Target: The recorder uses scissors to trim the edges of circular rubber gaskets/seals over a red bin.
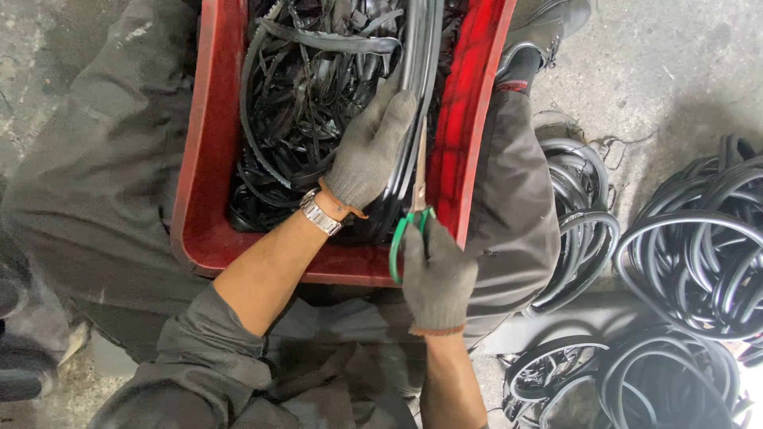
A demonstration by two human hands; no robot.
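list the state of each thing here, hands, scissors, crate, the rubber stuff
left hand: gloved, pressing on a black rubber tube at the crate's right edge
right hand: gloved, closed on the scissors
green-handled scissors: held, blades pointing up along the tube; open or shut unclear
red crate: between the knees, full of cut black rubber strips
rubber rings: piled on the floor, uncut
wristwatch: worn on the left wrist

Green-handled scissors [413, 218] point up along a black rubber tube [420, 87] at the red crate's [208, 159] right wall.
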